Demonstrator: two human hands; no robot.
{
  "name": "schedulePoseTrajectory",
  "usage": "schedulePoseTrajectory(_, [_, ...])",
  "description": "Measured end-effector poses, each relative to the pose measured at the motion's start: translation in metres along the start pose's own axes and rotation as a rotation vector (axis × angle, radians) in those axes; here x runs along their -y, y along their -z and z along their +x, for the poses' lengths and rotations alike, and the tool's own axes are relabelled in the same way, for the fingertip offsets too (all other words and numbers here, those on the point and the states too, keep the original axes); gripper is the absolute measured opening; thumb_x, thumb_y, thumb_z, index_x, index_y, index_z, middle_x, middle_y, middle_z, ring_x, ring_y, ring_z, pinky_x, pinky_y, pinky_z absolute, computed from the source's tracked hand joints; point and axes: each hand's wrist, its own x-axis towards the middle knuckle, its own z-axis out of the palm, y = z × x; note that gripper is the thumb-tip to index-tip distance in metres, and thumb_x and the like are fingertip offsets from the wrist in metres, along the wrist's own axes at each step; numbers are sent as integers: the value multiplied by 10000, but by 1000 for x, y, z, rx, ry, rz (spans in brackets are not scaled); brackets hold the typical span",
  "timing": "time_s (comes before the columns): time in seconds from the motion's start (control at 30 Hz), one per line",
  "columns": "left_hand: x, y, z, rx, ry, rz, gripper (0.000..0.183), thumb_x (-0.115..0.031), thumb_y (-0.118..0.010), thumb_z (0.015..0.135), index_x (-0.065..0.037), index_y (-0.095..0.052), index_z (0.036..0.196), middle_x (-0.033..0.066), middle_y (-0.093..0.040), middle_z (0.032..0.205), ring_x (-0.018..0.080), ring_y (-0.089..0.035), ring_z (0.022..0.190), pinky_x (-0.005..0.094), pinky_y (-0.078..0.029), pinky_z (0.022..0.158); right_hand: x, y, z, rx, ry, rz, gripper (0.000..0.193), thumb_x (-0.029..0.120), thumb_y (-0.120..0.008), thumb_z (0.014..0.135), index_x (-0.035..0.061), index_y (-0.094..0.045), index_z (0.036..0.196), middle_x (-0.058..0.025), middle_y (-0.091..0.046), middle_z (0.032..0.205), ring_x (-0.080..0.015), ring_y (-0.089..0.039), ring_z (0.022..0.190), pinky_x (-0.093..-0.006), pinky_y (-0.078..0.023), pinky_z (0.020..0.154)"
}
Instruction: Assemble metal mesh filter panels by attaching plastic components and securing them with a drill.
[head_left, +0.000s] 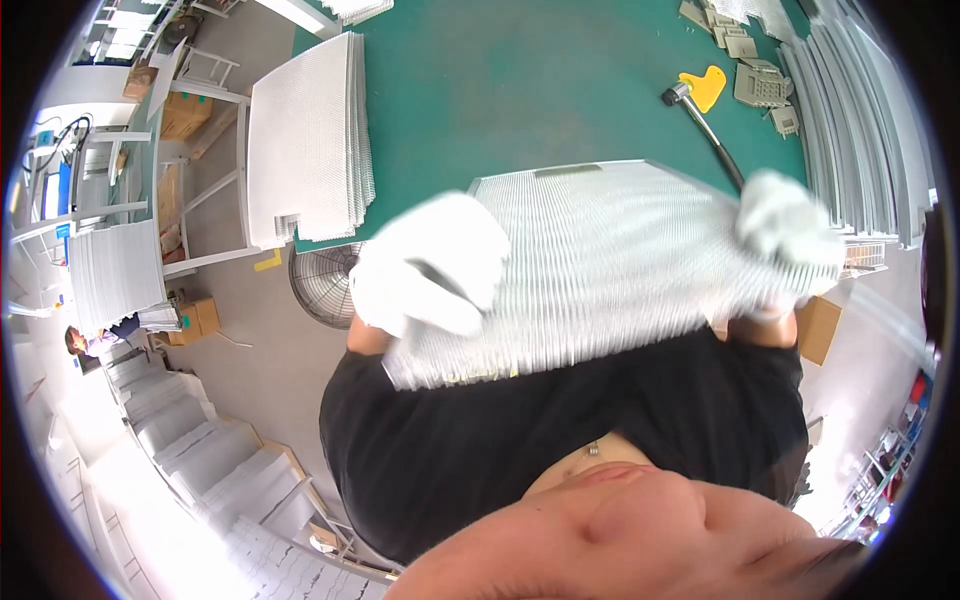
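Observation:
I hold a white, finely ribbed panel (610, 260) in front of my body, at the near edge of the green table. My left hand (435, 260), in a white glove, grips its left end, with the thumb lying over the ribbed face. Around the right end closes my right hand (785, 225), gloved too and smeared by motion. The panel is tilted, its lower edge close to my black shirt. Just beyond my right hand lies a hammer (705, 130) with a dark handle, its head touching or beside a flat yellow tool (704, 88).
A stack of white ribbed panels (305, 140) stands on the table's (450, 80) left; more panels (865, 130) line its right. Beige plastic parts (762, 85) lie far right. On the floor are a round fan (325, 285) and cardboard boxes (200, 318). Another person (100, 340) is far left.

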Motion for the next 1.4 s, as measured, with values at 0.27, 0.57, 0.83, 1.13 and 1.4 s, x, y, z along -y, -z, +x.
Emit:
schedulePoseTrajectory(0.27, [28,-9,-80,355,1065,647,599,-202,-669,813,-44,-507,1368,187,-513,1409,372,-482,1304,472,-361,1110,-3,11,-5,649,194,313,246,281,-537,476,137,-338,488,-58,-571,652,-92,-519,468,-245,-300,362])
schedulePoseTrajectory(0.57, [43,9,-84,471,1050,719,480,-79,-635,790,-90,-588,1267,117,-614,1228,328,-562,1101,439,-432,995,8,8,-31,505,168,263,323,41,-547,680,165,-308,502,-65,-559,615,-60,-516,434,-189,-307,341])
schedulePoseTrajectory(0.83, [112,18,-41,436,945,561,458,-319,-492,1000,-4,-552,1327,210,-586,1305,389,-508,1269,467,-401,1082,16,17,-35,593,88,277,241,281,-542,499,122,-362,485,-80,-582,661,-108,-539,466,-242,-333,366])
schedulePoseTrajectory(1.13, [157,-9,-48,413,1098,350,535,-408,-418,1019,-36,-513,1392,172,-536,1400,319,-448,1347,420,-320,1155,-1,4,-43,356,171,312,265,226,-587,592,119,-365,495,-78,-548,630,-120,-519,439,-262,-341,357])
schedulePoseTrajectory(1.4, [19,37,-11,-135,774,22,495,-409,-521,999,3,-620,1255,204,-658,1151,348,-641,1061,488,-503,930,-33,27,-4,299,174,88,574,452,-540,972,119,-350,545,-49,-493,559,-152,-517,507,-290,-316,417])
